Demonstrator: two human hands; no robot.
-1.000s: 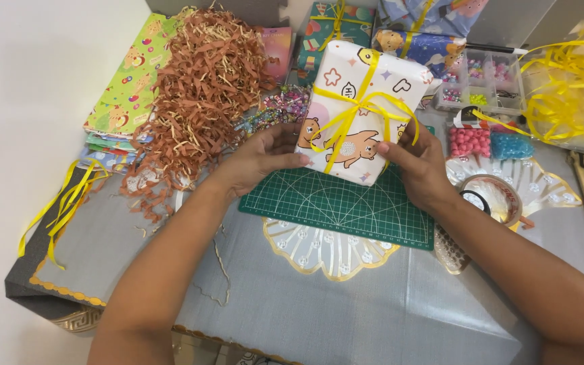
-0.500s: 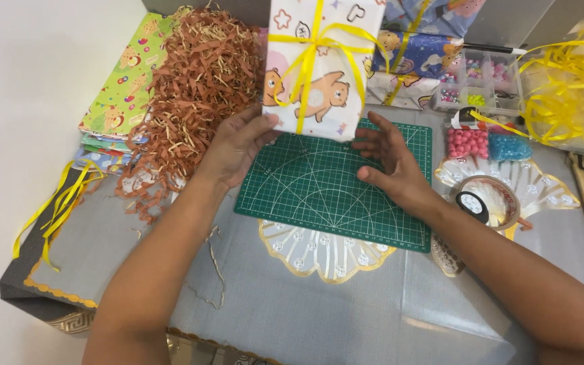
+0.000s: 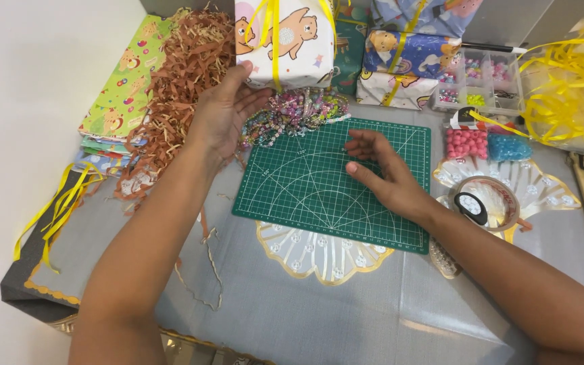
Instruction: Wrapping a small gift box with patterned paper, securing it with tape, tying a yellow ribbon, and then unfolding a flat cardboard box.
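While my left hand (image 3: pixel 224 111), fingers spread, steadies the wrapped gift box (image 3: pixel 284 40) behind the bead bracelets (image 3: pixel 295 115), my empty, loosely open right hand (image 3: pixel 383 177) could sweep them off the cutting mat (image 3: pixel 332 186).

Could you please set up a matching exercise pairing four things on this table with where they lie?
Things:
1. gift box
2. cutting mat
3. tape roll
4. paper shreds

Places:
A. under the right hand
B. at the left hand fingertips, far side of the table
C. left of the left hand, beside the stacked wrapping paper
D. right of the mat, on a white doily

Pairs: 1-B, 2-A, 3-D, 4-C
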